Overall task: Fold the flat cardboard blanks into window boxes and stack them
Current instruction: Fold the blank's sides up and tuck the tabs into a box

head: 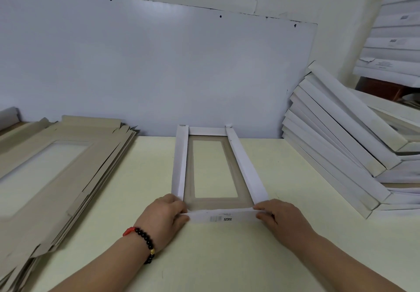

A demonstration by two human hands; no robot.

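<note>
A long window box lies in the middle of the pale table, inside up, its white side walls raised and a clear window in its floor. My left hand grips the near left corner, fingers curled round the near end flap, which bears a printed label. My right hand pinches the same flap at the near right corner. A pile of flat tan blanks with cut-out windows lies at the left. Folded white boxes lean in a slanted stack at the right.
A pale blue board stands against the wall behind the table. More white boxes are stacked high in the far right corner. A beaded bracelet sits on my left wrist.
</note>
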